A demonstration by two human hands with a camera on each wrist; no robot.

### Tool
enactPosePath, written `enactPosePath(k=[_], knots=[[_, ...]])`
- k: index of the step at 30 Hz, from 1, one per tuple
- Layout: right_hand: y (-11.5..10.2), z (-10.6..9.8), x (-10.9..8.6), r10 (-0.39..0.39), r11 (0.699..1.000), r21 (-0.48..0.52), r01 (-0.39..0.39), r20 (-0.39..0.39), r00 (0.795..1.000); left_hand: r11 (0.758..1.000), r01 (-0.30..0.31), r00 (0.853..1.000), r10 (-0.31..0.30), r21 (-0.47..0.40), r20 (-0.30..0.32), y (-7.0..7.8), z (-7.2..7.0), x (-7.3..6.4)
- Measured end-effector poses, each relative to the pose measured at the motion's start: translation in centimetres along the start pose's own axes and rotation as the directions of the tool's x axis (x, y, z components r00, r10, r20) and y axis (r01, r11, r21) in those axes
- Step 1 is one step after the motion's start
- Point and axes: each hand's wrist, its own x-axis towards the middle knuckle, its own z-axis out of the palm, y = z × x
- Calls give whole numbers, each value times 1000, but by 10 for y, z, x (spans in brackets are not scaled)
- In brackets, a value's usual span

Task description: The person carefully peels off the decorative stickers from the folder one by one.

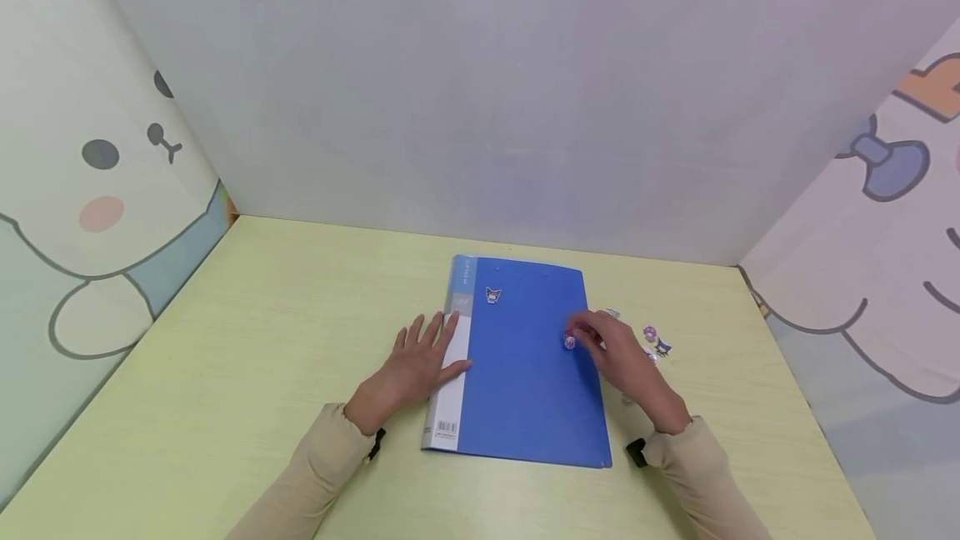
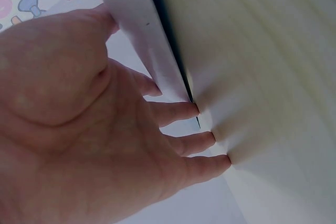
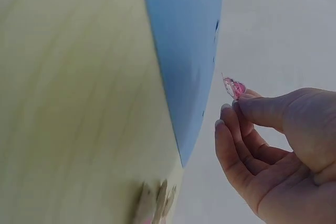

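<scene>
A blue ring-binder style folder (image 1: 532, 398) lies closed on the table, its white-labelled spine on the left. My left hand (image 1: 412, 367) rests spread over that spine, fingers straight; in the left wrist view some fingertips touch the table beside it. Between thumb and index finger, my right hand (image 1: 621, 357) pinches a small pink-and-white sticker (image 3: 234, 87). In the head view it is over the folder's right part; the right wrist view shows it raised above the cover. Another sticker (image 1: 492, 295), a character's head with dark pointed ears, is on the cover's upper left.
Several loose stickers lie right of the folder, among them a pink round one (image 1: 650, 333) and a dark-eared one (image 1: 663, 347); my right hand partly hides others. The pale wood-grain table (image 1: 300, 307) ends at a grey back wall (image 1: 480, 107). Cartoon-printed panels flank both sides.
</scene>
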Motion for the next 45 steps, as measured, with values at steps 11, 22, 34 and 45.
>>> enactPosePath(k=[11,22,34,45], knots=[[11,-13,-14,37,999,1,-37,14,999,1000,-7,1000,7,-8,-6,1,-1,-1],[22,-25,-28,18,999,-36,-19,-32,999,1000,-9,1000,9,-7,-8,0,-1,-1],[27,-39,-45,63,997,-44,-67,-71,995,1000,-7,1000,7,-15,-8,1,-1,-1],[40,-50,-58,105,991,-70,-111,-86,991,1000,-3,1000,3,-12,-2,2,-3,-2]])
